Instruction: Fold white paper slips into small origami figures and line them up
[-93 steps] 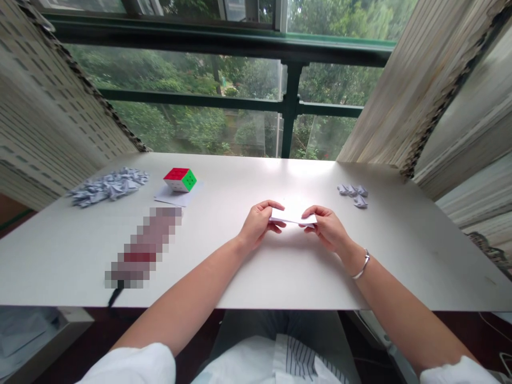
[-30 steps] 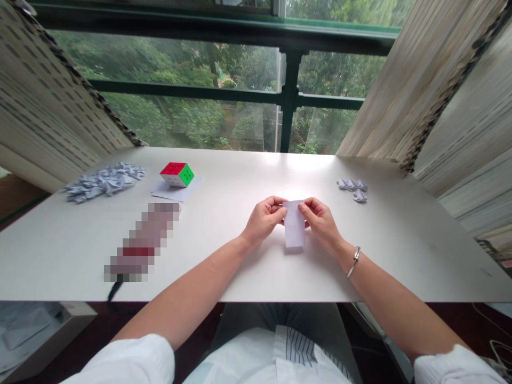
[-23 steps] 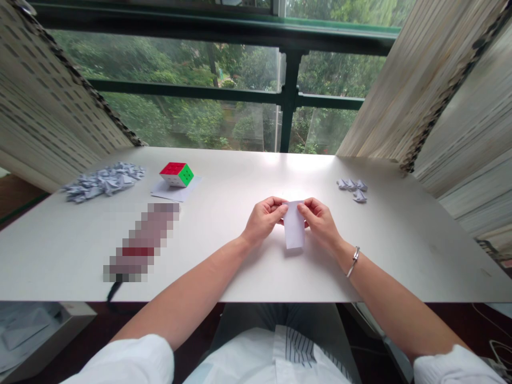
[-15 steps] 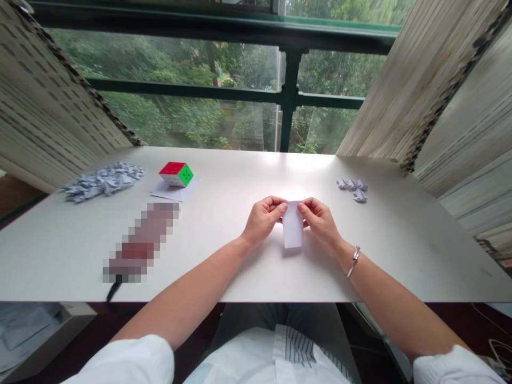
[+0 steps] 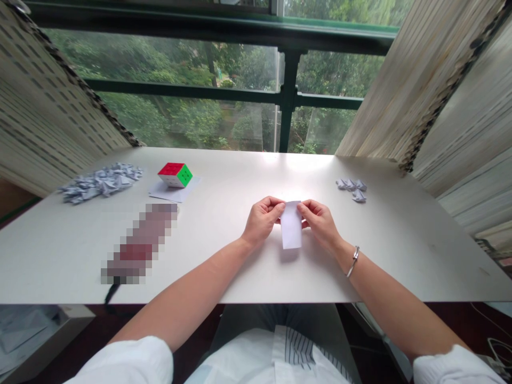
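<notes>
A narrow white slip of paper (image 5: 292, 229) hangs upright just above the table, its long sides running down toward me. My left hand (image 5: 264, 216) pinches its upper left corner between thumb and curled fingers. At the upper right corner, my right hand (image 5: 318, 217) grips the same slip the same way. The fingers behind the paper are partly hidden. A silver bracelet (image 5: 353, 260) circles my right wrist.
On the white table (image 5: 256, 282), a heap of folded paper pieces (image 5: 102, 183) lies far left. A puzzle cube (image 5: 176, 175) rests on white paper sheets (image 5: 166, 193). Nearer is a pixelated object (image 5: 142, 242). Several folded pieces (image 5: 352, 186) lie right. A window (image 5: 240, 90) stands behind.
The lower end of the paper slip has swung slightly left and its face shows a little wider. Both hands keep their hold, almost still.
</notes>
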The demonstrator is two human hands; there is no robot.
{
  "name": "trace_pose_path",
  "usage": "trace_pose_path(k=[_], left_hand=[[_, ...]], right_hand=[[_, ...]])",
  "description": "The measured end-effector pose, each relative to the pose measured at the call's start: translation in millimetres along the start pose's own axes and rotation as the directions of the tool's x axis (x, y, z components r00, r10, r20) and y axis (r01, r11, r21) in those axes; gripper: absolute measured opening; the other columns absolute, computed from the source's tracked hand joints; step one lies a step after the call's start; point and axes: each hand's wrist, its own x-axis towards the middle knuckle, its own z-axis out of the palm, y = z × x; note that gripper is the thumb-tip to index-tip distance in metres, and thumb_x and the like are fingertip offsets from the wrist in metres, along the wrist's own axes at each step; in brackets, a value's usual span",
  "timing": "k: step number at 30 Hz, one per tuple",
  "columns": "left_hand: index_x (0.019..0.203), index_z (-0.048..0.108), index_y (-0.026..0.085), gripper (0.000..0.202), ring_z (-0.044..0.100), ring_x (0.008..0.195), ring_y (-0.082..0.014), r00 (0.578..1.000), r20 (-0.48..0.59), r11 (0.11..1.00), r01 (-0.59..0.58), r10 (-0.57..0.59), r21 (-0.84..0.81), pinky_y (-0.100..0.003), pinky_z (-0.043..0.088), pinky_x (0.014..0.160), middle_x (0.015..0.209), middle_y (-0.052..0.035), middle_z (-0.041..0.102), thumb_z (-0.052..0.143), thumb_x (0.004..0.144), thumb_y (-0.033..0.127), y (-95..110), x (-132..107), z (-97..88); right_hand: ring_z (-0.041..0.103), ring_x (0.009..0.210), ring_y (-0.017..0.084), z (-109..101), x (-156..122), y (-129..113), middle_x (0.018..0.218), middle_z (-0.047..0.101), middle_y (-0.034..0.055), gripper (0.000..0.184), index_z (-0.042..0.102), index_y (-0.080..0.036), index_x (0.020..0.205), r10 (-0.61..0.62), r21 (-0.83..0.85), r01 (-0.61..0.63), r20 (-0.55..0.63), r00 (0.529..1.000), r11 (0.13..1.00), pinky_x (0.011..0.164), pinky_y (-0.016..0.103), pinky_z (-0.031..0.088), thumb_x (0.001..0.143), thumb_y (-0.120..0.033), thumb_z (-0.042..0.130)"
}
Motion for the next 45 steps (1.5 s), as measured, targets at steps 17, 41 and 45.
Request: trace_pose_path(k=[17, 41, 45], left_hand=[[0.091, 0.064, 0.014, 0.035, 0.063, 0.062, -0.0132, 0.999, -0.021, 0.999, 0.03, -0.03, -0.028, -0.026, 0.054, 0.061, 0.069, -0.0013, 0.067, 0.078, 0.072, 0.04, -0.7, 2.8, -2.1], [0.09, 0.066, 0.014, 0.034, 0.063, 0.063, -0.0143, 0.998, 0.022, 0.998, 0.062, -0.061, -0.004, -0.029, 0.054, 0.063, 0.072, -0.0028, 0.069, 0.079, 0.069, 0.038, 1.5, 3.9, -5.4], [0.09, 0.069, 0.014, 0.032, 0.062, 0.064, -0.0132, 0.995, 0.045, 0.995, 0.091, -0.092, 0.032, -0.025, 0.049, 0.059, 0.078, -0.0038, 0.07, 0.081, 0.066, 0.032, 2.3, 3.4, -6.2]], right_hand=[[0.053, 0.057, 0.01, 1.2, 0.5, 2.5, 0.065, 0.059, -0.0015, 0.042, 0.061, -0.017, 0.076, 0.115, -0.025, -0.114, 0.056, 0.992, 0.993, 0.046, 0.019, 0.045, 0.073, -0.057, 0.073], [0.046, 0.052, 0.009, 0.5, -0.9, 2.7, 0.06, 0.055, -0.0034, 0.043, 0.057, -0.018, 0.069, 0.106, -0.053, -0.103, 0.057, 0.993, 0.993, 0.046, 0.022, 0.035, 0.07, -0.056, 0.076], [0.044, 0.051, 0.009, 0.5, -2.4, 2.7, 0.058, 0.054, -0.0042, 0.042, 0.056, -0.018, 0.068, 0.111, -0.114, -0.099, 0.101, 0.989, 0.988, 0.046, 0.023, 0.031, 0.072, -0.056, 0.074]])
